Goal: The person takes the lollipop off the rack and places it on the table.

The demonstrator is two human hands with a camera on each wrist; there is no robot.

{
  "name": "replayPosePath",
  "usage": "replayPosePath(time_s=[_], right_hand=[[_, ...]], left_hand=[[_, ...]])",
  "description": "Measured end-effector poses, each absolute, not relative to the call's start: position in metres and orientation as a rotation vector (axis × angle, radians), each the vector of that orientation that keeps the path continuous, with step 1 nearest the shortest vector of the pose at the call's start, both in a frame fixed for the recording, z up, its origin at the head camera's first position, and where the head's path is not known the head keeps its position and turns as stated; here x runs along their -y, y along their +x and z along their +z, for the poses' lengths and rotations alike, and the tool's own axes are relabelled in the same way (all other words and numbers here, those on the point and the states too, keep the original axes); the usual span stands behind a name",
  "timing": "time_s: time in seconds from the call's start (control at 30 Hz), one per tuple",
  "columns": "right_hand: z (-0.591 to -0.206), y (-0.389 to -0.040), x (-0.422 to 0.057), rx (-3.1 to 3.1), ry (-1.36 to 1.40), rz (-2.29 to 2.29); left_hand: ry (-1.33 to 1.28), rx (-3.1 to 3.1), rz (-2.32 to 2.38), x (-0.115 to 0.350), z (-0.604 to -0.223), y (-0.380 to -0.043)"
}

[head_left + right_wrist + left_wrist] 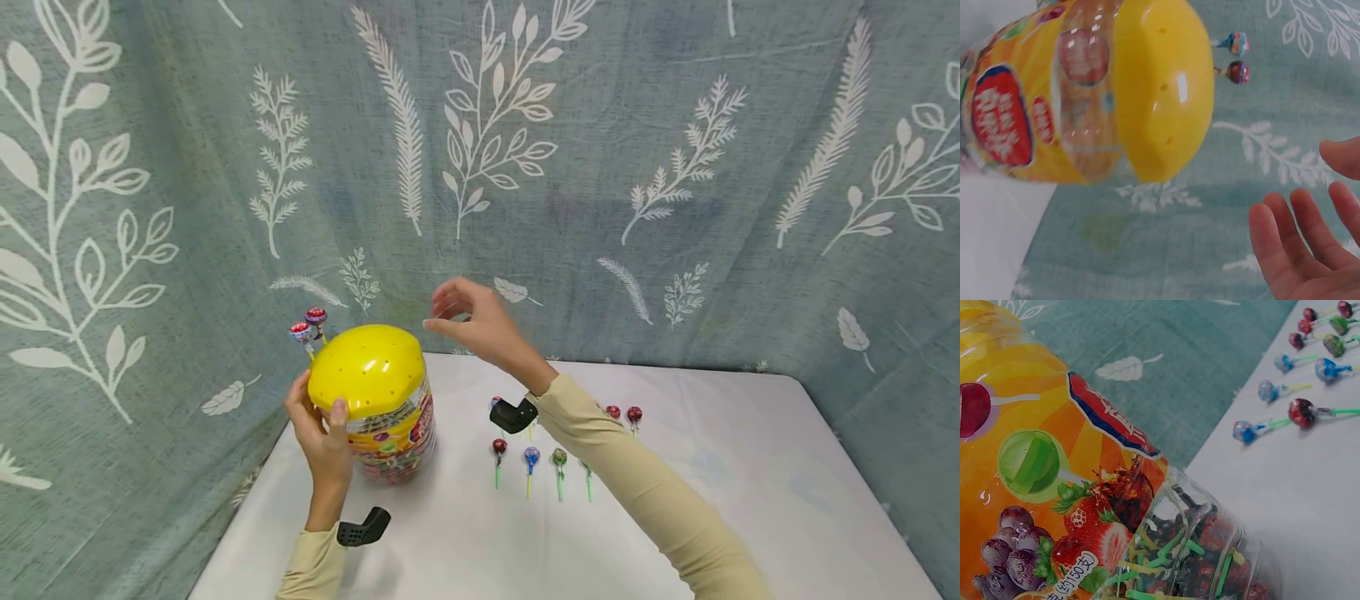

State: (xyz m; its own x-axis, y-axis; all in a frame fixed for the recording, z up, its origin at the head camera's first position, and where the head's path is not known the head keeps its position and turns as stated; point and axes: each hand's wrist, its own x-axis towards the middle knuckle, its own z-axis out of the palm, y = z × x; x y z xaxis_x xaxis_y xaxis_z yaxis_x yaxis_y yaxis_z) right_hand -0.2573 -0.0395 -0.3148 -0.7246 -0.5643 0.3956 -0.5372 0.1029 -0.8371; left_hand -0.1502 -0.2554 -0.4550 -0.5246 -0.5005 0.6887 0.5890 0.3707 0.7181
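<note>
A big clear plastic candy jar [390, 442] with a domed yellow lid [367, 367] and a colourful fruit label [1004, 119] stands at the left of the table. My left hand [322, 433] grips the jar at its lid, thumb on the near side and fingers round the left. Two lollipops [309, 323] stick up from small holes in the lid's far left side. To the right of the lid and apart from it, my right hand [476, 321] hangs in the air with nothing in its fingers. Many wrapped lollipops show inside the jar [1210, 550] in the left wrist view.
Rows of loose lollipops [531, 458] lie on the white table [450, 542] right of the jar, partly hidden under my right forearm [637, 475]. A grey-green curtain with white leaves [600, 125] hangs behind and at the sides.
</note>
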Motion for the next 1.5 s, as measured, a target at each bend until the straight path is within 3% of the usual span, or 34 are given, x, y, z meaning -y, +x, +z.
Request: replayPosePath(time_s=[0.3,0.9,1.23,1.5], right_hand=[[-0.305,-0.258,0.091,-2.28,-1.197,-1.691],[-0.308,-0.255,0.177,-2.201,-1.206,-1.653],[-0.323,-0.25,0.197,-2.337,-1.235,-1.575],[-0.319,-0.249,0.19,-2.151,-1.346,-1.939]], left_hand=[[-0.052,1.643,-1.368,0.27,-0.469,-0.155],[-0.065,1.662,-1.377,0.254,-0.439,-0.139],[-0.07,1.643,-1.394,0.247,-0.443,-0.14],[-0.086,1.651,-1.375,0.248,-0.44,-0.14]])
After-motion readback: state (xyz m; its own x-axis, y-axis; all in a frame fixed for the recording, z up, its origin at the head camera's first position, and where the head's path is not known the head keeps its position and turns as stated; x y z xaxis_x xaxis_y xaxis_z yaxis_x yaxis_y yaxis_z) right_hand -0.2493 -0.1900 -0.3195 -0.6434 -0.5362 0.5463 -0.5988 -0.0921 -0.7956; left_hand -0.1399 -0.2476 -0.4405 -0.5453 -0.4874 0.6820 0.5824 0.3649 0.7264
